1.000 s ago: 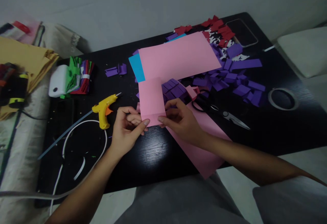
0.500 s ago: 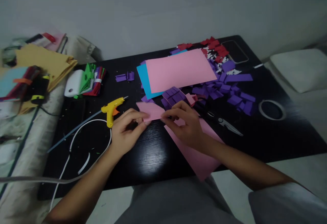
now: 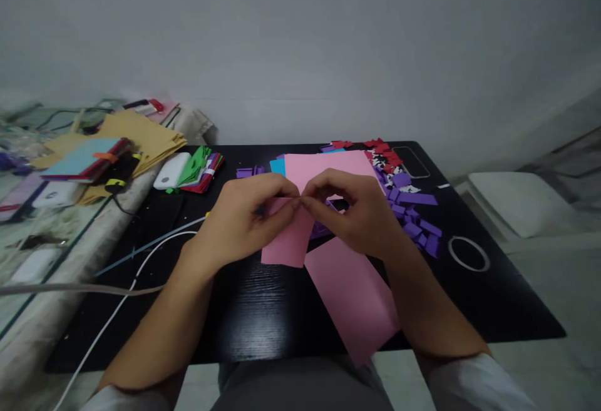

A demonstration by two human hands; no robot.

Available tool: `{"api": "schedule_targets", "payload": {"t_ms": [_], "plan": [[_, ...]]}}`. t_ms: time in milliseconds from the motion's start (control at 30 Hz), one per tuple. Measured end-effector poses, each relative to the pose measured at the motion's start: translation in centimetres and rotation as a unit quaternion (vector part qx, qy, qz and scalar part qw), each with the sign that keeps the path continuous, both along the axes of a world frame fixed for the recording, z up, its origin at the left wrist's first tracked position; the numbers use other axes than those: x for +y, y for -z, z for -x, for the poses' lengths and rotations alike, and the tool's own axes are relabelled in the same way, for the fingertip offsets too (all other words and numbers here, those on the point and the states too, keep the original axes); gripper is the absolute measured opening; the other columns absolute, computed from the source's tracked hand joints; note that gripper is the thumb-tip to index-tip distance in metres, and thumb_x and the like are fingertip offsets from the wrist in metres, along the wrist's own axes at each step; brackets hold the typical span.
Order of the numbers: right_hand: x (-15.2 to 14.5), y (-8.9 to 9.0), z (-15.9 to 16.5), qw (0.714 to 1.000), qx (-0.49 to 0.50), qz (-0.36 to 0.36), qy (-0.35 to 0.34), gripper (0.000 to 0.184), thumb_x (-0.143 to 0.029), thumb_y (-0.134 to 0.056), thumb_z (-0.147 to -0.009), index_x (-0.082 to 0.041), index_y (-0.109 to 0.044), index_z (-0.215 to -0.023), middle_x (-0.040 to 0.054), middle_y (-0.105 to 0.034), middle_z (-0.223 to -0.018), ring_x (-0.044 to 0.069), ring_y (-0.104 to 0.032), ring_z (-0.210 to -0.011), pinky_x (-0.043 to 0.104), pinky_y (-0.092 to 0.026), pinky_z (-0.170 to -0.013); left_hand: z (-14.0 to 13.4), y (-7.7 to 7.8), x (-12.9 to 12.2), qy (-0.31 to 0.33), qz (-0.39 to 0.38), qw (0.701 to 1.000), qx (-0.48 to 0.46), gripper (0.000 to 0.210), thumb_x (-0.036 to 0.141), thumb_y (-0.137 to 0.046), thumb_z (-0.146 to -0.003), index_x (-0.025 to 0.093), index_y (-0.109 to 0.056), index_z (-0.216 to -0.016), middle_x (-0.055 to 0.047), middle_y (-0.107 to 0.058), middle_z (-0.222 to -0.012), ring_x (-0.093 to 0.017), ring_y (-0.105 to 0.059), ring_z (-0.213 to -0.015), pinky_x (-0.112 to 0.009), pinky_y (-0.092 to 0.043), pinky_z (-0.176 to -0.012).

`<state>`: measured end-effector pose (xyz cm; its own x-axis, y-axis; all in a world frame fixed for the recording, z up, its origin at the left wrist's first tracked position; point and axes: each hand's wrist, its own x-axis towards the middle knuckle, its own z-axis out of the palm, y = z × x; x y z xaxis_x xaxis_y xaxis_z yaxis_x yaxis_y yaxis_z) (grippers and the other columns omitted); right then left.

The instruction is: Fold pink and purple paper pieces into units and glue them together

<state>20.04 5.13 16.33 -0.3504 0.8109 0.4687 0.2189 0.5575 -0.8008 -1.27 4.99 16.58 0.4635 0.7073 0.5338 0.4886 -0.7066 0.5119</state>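
Between my hands, above the black table, hangs a small piece of pink paper (image 3: 287, 242). My left hand (image 3: 251, 217) pinches its top edge with thumb and forefinger. Right beside those fingertips, my right hand (image 3: 354, 208) pinches the same edge, thumb and fingertip together. Under my right hand a larger pink sheet (image 3: 354, 298) lies slanted, reaching past the table's front edge. Behind my hands another pink sheet (image 3: 338, 164) rests on a blue sheet (image 3: 278, 166). Purple pieces partly show below my right hand, mostly covered by it.
Purple strips (image 3: 416, 217), with red scraps (image 3: 385, 154) behind, lie at the right near a tape ring (image 3: 468, 253). Left are bundled coloured papers (image 3: 201, 170), a white cord (image 3: 136, 279) and a blue stick (image 3: 150, 247). A white stool (image 3: 514, 201) stands beyond the table (image 3: 263, 320).
Both hands have risen and come together, fingertips almost meeting on the paper's top edge. The small pink paper now hangs downward instead of lying tilted between them. The view has shifted upward.
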Motion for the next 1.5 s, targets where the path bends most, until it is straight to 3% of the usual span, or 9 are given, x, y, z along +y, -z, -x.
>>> {"api": "schedule_targets", "payload": {"t_ms": [267,433,600,733,833,1067,1267,1400,1500], "plan": [[0.9,1.4,-0.6,0.991,-0.104,0.051,-0.069,0.01,-0.011,-0.07,-0.084,-0.021,-0.072,-0.084,-0.0035,-0.073,-0.076,0.012,-0.063,-0.066,0.025,-0.05,-0.063,0.8,0.8,0.2,0.065,0.066,0.993,0.074,0.01,0.02,-0.061,-0.092,0.021,-0.07,-0.091,0.001,-0.071,-0.079,-0.014,-0.064,-0.068,-0.025,-0.046,-0.062],[1.5,1.0,-2.1,0.987,-0.128,0.051,-0.081,0.009,-0.013,-0.069,-0.084,-0.021,-0.071,-0.083,-0.0028,-0.072,-0.075,0.013,-0.064,-0.067,0.025,-0.051,-0.064,1.3,0.5,0.5,0.05,0.057,0.996,0.057,0.01,0.02,-0.061,-0.09,0.024,-0.07,-0.087,0.001,-0.071,-0.076,-0.016,-0.063,-0.065,-0.028,-0.046,-0.061],[1.8,0.7,-2.9,0.995,-0.065,0.056,-0.043,0.008,-0.014,-0.07,-0.087,-0.021,-0.069,-0.082,-0.0015,-0.071,-0.076,0.014,-0.065,-0.069,0.027,-0.054,-0.066,2.0,0.4,0.7,0.016,0.018,1.0,0.016,0.011,0.018,-0.064,-0.089,0.024,-0.067,-0.081,0.002,-0.068,-0.071,-0.015,-0.059,-0.06,-0.029,-0.043,-0.058],[1.4,1.3,-1.5,0.995,-0.017,0.056,-0.079,0.003,-0.022,-0.073,-0.093,-0.02,-0.071,-0.093,0.001,-0.073,-0.088,0.015,-0.069,-0.079,0.029,-0.058,-0.074,1.4,0.7,0.8,0.02,0.024,0.999,0.019,0.01,0.019,-0.064,-0.089,0.024,-0.068,-0.082,0.002,-0.069,-0.073,-0.015,-0.06,-0.062,-0.029,-0.044,-0.06],[1.1,1.9,-0.4,0.995,-0.007,0.056,-0.087,0.004,-0.019,-0.072,-0.092,-0.021,-0.07,-0.09,-0.0005,-0.072,-0.084,0.014,-0.067,-0.075,0.028,-0.057,-0.07,0.8,1.0,0.8,0.027,0.029,0.999,0.008,0.01,0.017,-0.063,-0.088,0.023,-0.068,-0.081,0.002,-0.07,-0.073,-0.015,-0.061,-0.063,-0.028,-0.045,-0.06],[1.4,1.5,-0.9,0.994,-0.049,0.055,-0.08,0.01,-0.011,-0.07,-0.085,-0.021,-0.07,-0.084,-0.0026,-0.072,-0.079,0.013,-0.066,-0.071,0.026,-0.054,-0.067,0.5,1.3,0.7,0.053,0.033,0.998,0.012,0.011,0.011,-0.061,-0.085,0.02,-0.067,-0.084,0.002,-0.069,-0.075,-0.012,-0.061,-0.065,-0.024,-0.046,-0.061],[2.2,0.9,-2.7,0.999,-0.026,0.029,-0.024,0.01,-0.01,-0.07,-0.082,-0.02,-0.068,-0.079,-0.0017,-0.07,-0.075,0.013,-0.065,-0.07,0.026,-0.055,-0.068,1.3,0.9,1.0,0.003,0.009,1.0,0.0,0.011,0.015,-0.062,-0.089,0.019,-0.066,-0.08,0.002,-0.069,-0.074,-0.012,-0.06,-0.065,-0.025,-0.046,-0.063],[1.7,1.4,-1.4,0.998,-0.001,0.028,-0.056,0.002,-0.017,-0.072,-0.089,-0.019,-0.071,-0.088,0.0006,-0.074,-0.084,0.014,-0.068,-0.076,0.027,-0.057,-0.073,0.9,1.0,0.9,0.029,0.006,1.0,0.005,0.01,0.011,-0.062,-0.088,0.018,-0.066,-0.081,0.003,-0.068,-0.075,-0.01,-0.06,-0.066,-0.023,-0.045,-0.063],[1.4,1.6,-0.7,0.996,-0.025,0.028,-0.075,0.005,-0.014,-0.071,-0.088,-0.018,-0.071,-0.086,-0.0009,-0.073,-0.08,0.013,-0.067,-0.072,0.026,-0.055,-0.069,0.6,1.3,0.7,0.042,0.004,0.999,0.004,0.011,0.009,-0.063,-0.087,0.018,-0.066,-0.083,0.004,-0.068,-0.076,-0.01,-0.061,-0.066,-0.022,-0.045,-0.063]]}}
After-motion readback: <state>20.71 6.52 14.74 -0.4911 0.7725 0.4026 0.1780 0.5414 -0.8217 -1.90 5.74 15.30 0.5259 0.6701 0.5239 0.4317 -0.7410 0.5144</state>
